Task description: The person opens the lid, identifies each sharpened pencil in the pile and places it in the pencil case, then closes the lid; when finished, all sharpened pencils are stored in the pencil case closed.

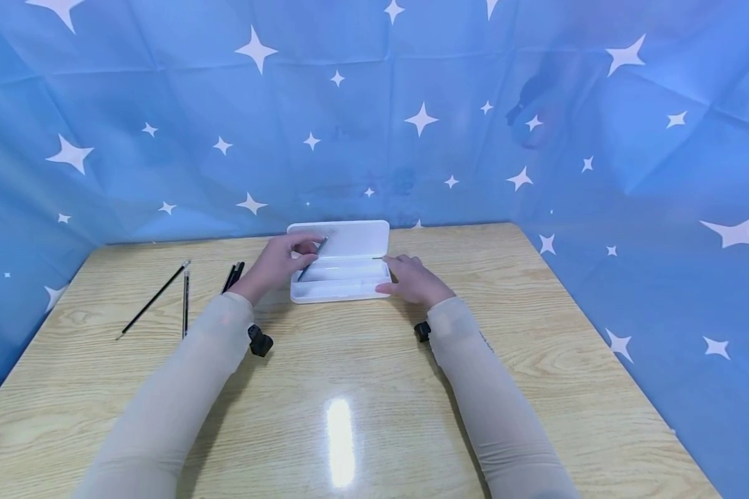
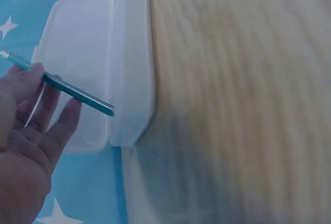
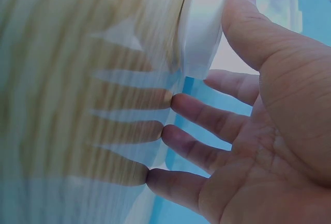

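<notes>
A white pencil case (image 1: pixel 340 290) lies with its lid (image 1: pixel 356 239) raised at the back of the table. My left hand (image 1: pixel 277 262) pinches a dark teal pencil (image 2: pixel 77 93) between thumb and fingers. In the head view the pencil slants over the left end of the case, its silver-ended top raised toward the lid and its lower end overlapping the tray. At the case's right end, my right hand (image 1: pixel 415 281) holds the corner, thumb over the front rim and index finger against the end. Its other fingertips (image 3: pixel 181 100) rest on the table.
Two dark pencils, one slanted (image 1: pixel 155 300) and one straighter (image 1: pixel 186 305), lie on the table (image 1: pixel 374 374) to the left. Several black pens (image 1: pixel 232 276) lie partly hidden behind my left forearm. A blue star-patterned cloth (image 1: pixel 362 111) rises right behind the case.
</notes>
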{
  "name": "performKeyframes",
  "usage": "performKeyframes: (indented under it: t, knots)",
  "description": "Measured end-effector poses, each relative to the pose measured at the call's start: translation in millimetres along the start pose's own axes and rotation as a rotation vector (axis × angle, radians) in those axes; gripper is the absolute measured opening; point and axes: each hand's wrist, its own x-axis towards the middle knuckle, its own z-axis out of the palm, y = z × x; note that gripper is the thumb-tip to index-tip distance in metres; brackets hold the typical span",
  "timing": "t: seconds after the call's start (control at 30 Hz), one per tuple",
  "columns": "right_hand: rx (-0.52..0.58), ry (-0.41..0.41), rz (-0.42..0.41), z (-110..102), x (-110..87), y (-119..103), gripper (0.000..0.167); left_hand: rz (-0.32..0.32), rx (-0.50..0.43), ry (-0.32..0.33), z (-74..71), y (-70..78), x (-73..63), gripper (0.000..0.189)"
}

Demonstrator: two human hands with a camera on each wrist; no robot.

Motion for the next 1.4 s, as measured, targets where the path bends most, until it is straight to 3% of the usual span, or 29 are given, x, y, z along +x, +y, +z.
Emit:
performKeyframes:
  t: [0.27,0.5,0.83,1.0,1.13,1.4]
  knots:
    - [-0.024,0.008,-0.006,0,1.1,-2,0.074,0.059,0.22,-0.165,8.1,9.9,19.4,0.034]
    - [-0.018,0.016,-0.015,-2,2.0,-4,0.073,0.101,0.308,-0.258,14.9,16.3,29.4,0.031]
    - [-0.006,0.014,-0.003,-2,4.5,-4,0.073,0.026,0.35,-0.313,19.2,25.1,32.7,0.03]
    - [0.001,0.015,-0.001,-1,3.8,-4,0.071,0.064,0.356,-0.325,18.7,22.0,32.8,0.028]
    - [-0.001,0.023,0.0,0,3.5,-3,0.073,0.108,0.359,-0.308,14.4,17.8,30.6,0.029]
    - [-0.003,0.019,0.005,1,2.1,0,0.075,0.066,0.27,-0.275,-5.5,14.2,16.0,0.03]
